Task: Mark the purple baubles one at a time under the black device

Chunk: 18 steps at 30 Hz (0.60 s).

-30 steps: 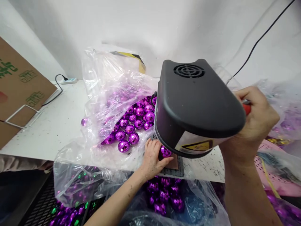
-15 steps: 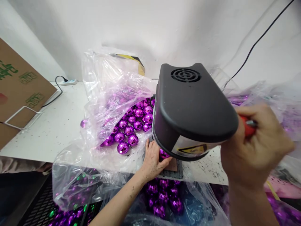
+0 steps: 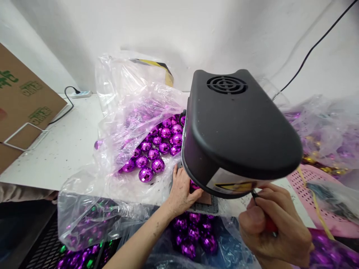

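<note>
A black machine head [image 3: 238, 123] with a round vent and a warning label stands in the middle, looking like a bench drill press. Under its front edge, my left hand [image 3: 181, 190] grips a shiny purple faceted ball [image 3: 194, 185], mostly covered by my fingers and the machine. The ball rests over a brown pad [image 3: 205, 198] on a dark base plate [image 3: 213, 206]. My right hand [image 3: 277, 228] is closed round a red handle [image 3: 270, 224] on a dark rod, low at the machine's right front. What touches the ball from above is hidden.
Clear plastic [image 3: 117, 112] spreads over several purple balls [image 3: 153, 154] on the white table [image 3: 75, 149]. More balls [image 3: 193, 231] lie in a bag below the edge. A cardboard box [image 3: 25, 101] stands left, a pink basket [image 3: 305, 179] right. A black cable [image 3: 316, 48] hangs behind.
My right hand has swung down and to the left with the red handle, from beside the machine to below its front edge. My left hand stays on the ball.
</note>
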Tool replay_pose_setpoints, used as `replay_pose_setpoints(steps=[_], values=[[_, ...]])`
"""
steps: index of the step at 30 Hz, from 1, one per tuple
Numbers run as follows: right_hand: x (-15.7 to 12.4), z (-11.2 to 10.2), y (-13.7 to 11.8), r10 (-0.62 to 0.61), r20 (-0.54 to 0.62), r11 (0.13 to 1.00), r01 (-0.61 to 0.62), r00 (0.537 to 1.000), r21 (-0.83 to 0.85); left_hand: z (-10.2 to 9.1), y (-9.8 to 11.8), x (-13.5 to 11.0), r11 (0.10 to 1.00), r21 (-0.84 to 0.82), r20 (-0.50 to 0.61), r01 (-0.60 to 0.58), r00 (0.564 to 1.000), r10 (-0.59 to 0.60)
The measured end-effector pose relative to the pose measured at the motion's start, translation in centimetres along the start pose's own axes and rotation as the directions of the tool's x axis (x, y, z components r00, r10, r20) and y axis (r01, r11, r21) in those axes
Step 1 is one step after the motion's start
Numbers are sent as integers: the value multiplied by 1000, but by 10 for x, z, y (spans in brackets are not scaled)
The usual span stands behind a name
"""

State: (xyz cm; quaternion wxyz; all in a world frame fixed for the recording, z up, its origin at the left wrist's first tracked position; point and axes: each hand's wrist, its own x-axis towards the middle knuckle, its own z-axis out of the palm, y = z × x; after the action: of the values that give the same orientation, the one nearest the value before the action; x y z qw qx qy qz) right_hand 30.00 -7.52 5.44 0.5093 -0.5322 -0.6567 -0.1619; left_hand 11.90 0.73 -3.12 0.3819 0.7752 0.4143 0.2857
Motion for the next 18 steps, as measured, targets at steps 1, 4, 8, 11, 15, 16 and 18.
replay_pose_setpoints(steps=[1,4,8,11,15,16,18], values=[[1,1,1,-64,6,998,64,998,-14,0,1,0,1000,-6,-6,0,1000,0],[3,1,2,-128,54,991,130,990,-33,0,2,0,999,-36,-34,4,999,-5],[4,-1,2,-145,65,989,146,987,-19,-1,2,2,996,-94,-63,12,998,-18],[4,-2,1,-154,53,988,155,987,-13,1,1,2,994,-110,-71,12,997,-20],[-5,11,5,-123,-21,992,123,992,-1,4,-2,3,995,-99,-81,0,997,-8],[-10,17,7,-109,-55,994,109,993,6,4,-2,3,995,-97,-81,0,997,-8],[-21,29,14,-90,-118,995,93,989,22,3,-1,3,996,-89,-71,5,997,-11]])
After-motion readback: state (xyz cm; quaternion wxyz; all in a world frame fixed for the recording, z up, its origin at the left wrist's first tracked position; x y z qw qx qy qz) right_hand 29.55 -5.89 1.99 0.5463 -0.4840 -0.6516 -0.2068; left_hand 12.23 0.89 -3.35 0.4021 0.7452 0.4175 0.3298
